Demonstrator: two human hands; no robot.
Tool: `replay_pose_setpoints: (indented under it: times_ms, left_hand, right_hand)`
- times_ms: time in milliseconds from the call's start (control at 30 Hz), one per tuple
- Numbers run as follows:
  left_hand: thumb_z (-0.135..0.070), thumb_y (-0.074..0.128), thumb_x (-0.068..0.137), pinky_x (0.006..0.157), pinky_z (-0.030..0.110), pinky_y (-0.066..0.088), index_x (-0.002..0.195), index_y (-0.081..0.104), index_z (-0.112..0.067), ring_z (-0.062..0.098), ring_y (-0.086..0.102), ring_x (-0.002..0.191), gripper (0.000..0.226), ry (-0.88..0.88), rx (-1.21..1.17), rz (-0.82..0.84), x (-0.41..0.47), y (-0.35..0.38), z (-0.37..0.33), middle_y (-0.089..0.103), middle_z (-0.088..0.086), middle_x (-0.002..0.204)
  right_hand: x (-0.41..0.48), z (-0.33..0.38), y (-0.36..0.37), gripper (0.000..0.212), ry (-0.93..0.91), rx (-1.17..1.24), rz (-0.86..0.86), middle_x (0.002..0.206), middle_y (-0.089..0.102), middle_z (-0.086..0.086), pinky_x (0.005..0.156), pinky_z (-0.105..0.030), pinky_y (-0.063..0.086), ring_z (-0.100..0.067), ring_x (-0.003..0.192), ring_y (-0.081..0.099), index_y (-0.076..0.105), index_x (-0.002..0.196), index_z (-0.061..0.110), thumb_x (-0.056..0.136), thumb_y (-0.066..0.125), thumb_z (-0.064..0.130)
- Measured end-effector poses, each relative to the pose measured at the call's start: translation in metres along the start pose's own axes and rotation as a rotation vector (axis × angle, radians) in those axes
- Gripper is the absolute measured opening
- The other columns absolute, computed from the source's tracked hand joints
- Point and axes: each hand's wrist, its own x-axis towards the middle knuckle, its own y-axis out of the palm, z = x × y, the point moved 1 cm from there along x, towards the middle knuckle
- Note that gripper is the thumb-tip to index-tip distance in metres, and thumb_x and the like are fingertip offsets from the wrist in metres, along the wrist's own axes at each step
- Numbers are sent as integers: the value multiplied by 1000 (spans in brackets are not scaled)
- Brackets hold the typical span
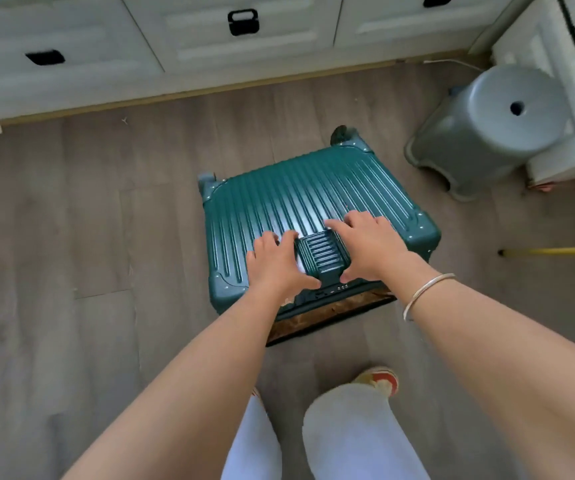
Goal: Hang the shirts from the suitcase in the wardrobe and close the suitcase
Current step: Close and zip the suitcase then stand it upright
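Both hands press flat on the ribbed lid of the green suitcase [313,202], which lies on the wood floor [71,237] before the drawers [140,39]. Left hand [275,265] and right hand [365,247] flank the handle block [320,252], fingers spread, gripping nothing. Closing seems underway; brown lining [327,315] shows at the near edge, so latching likely comes next.

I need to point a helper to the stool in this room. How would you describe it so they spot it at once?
Start at the green suitcase lying on the wooden floor. Look right and slightly beyond it, toward the white cabinet: the stool stands there. It is grey plastic, round-topped, with a hole in its seat.
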Motion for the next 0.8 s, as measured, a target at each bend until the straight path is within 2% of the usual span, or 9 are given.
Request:
replay_pose_setpoints:
  times_ms: [67, 133, 233, 333, 400, 467, 567, 700, 800]
  left_hand:
    - [-65, 77, 57, 113, 43, 19, 145, 25, -33, 28, 12, 144, 107, -28, 74, 23, 0, 22, 6, 20, 8, 152]
    - [-68, 75, 56, 117, 46, 9, 150, 14, -33, 29, -3, 148, 117, -24, 120, 41, -1, 41, 12, 5, 10, 159]
    - [-72, 67, 63, 119, 48, 0, 152, 5, -32, 28, -12, 148, 116, 67, 143, 30, -1, 70, 16, -9, 9, 161]
    - [-78, 46, 76, 118, 48, -2, 152, 7, -35, 25, -9, 149, 96, 92, 80, -106, 4, 88, 22, -9, 6, 161]
    - [-75, 41, 80, 118, 47, -2, 151, 11, -35, 24, -9, 149, 88, 81, 81, -140, 16, 92, 32, -7, 6, 161]
    - [-70, 43, 83, 118, 47, -1, 151, 13, -34, 25, -9, 149, 82, 47, 67, -159, 26, 94, 45, -7, 6, 161]
    - [-54, 49, 87, 118, 47, 3, 151, 12, -34, 27, -9, 149, 77, -69, 0, -216, 41, 98, 67, -7, 9, 161]
    - [-54, 51, 89, 116, 50, 11, 152, 3, -30, 30, -1, 148, 83, -318, -316, -253, 65, 101, 94, -7, 8, 161]
    - [-54, 54, 88, 108, 48, 31, 152, -3, -29, 32, 26, 142, 89, -303, -599, -343, 87, 95, 107, -7, 8, 160]
  right_hand:
    - [-2, 3, 28, 123, -36, -67, -22, 158, 13, -9, 116, -42, 21, -28, 146, 13, 1, 153, 31, 62, 82, 52]
    - [-3, 2, 52, 127, -70, -82, -35, 161, -4, -10, 119, -42, 12, -29, 149, -2, -11, 151, 34, 64, 80, 51]
    - [-4, 0, 80, 124, -185, -183, -75, 161, -11, -11, 120, -46, 4, -31, 149, -9, -14, 150, 35, 67, 75, 52]
    - [6, 11, 102, 127, -322, -350, -91, 160, -18, -12, 118, -51, -5, -32, 148, -14, -16, 151, 32, 64, 75, 57]
    - [18, 22, 112, 131, -328, -373, -74, 159, -19, -12, 118, -51, -5, -33, 148, -14, -14, 152, 29, 61, 73, 66]
    - [31, 34, 113, 128, -316, -296, -76, 160, -15, -11, 120, -51, -1, -31, 148, -12, -6, 153, 28, 60, 70, 71]
    - [54, 53, 108, 110, -270, -65, -110, 162, -8, -6, 120, -50, 2, -27, 149, -7, 4, 153, 32, 69, 65, 68]
    - [89, 65, 109, 92, -162, 168, -172, 162, -1, -3, 119, -51, 4, -26, 149, -5, 10, 152, 36, 79, 58, 64]
    - [113, 70, 113, 88, -148, 132, -250, 162, 0, -3, 119, -53, 2, -27, 149, -5, 11, 152, 37, 80, 53, 67]
